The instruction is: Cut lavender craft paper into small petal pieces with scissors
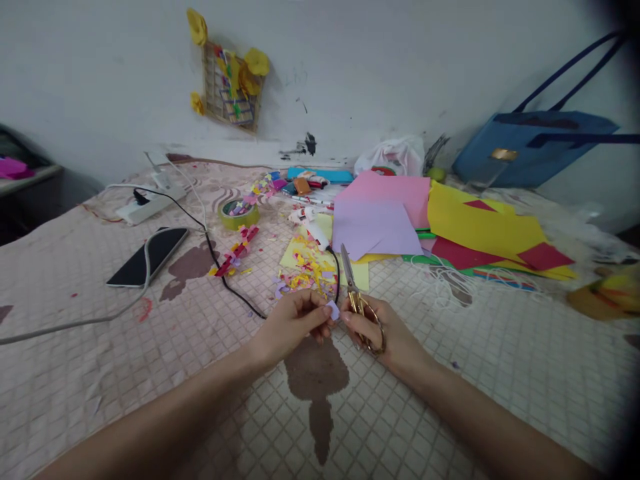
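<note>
Between the thumb and fingers of my left hand (299, 317) is a small piece of lilac paper (333, 310). My right hand (387, 330) is closed around gold-handled scissors (352, 283), whose blades point up and away from me. The fingertips of the right hand are close beside the lilac piece; whether they touch it I cannot tell. Just beyond my hands lies a heap of yellow, pink and lilac paper scraps (313, 263) on a pale yellow sheet (361, 277). A white glue gun (316, 235) rests behind the scraps, its black cord running down towards my hands.
Coloured sheets, lilac (375, 227) and yellow (485, 223) among them, lie at the back right near tangled white string (445, 283). A tape roll (239, 215), red paper strip (237, 250), phone (149, 257) and power strip (150, 205) are on the left. A blue bag (530, 150) stands against the wall.
</note>
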### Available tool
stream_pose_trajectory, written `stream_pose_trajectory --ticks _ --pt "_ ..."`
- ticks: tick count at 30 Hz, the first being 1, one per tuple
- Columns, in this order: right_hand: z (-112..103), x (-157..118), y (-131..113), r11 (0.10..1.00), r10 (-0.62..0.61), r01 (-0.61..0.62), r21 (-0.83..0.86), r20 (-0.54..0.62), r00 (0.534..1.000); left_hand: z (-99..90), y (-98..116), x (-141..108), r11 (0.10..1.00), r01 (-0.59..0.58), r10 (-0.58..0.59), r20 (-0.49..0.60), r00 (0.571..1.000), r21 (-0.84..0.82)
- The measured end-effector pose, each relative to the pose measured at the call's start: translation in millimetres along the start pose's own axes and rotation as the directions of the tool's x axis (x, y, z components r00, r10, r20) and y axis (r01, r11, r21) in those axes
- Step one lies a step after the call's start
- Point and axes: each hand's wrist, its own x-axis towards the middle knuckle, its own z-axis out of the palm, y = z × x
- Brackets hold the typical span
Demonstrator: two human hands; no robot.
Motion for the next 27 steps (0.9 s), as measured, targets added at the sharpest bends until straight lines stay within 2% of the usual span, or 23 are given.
stream_pose_trajectory --ticks 5,13,18,21,23,25,27 --pt "0.7 -1.2 0.3 0.999 -0.037 0.037 0.02 -0.004 0.999 -0.7 -2.7 1.5 1.0 0.011 -0.011 0.042 0.999 -0.004" --pt "1.4 -2.4 -2.4 0.998 -0.058 0.057 -0.026 -0.044 0.997 1.1 -5.1 0.6 1.0 -0.018 0.018 0.011 1.0 0.006" --pt "1.6 -4.3 -3.7 0.995 -0.025 0.03 0.091 -0.058 0.998 -1.5 -0.7 0.8 0.999 -0.033 0.033 -0.008 0.999 0.0" --pt "1.6 -4.8 -3.8 0.979 0.022 -0.012 0.201 -0.05 0.999 -2.4 0.4 -1.3 0.983 -0.128 0.131 -0.014 0.991 0.132" --pt "2.0 -4.4 -3.8 0.963 0.066 -0.064 0.26 0.0 0.998 -3.8 -1.4 -4.0 0.88 -0.278 0.31 -0.023 0.95 0.384" --pt "2.5 -4.0 -3.0 0.947 0.089 -0.102 0.305 0.055 0.995 -6.4 -4.8 -6.7 0.619 -0.424 0.517 0.064 0.854 0.661" --pt "2.8 -3.8 -1.4 0.937 0.068 -0.096 0.336 0.094 0.993 -9.1 -8.4 -8.2 0.343 -0.518 0.621 0.224 0.751 0.784"
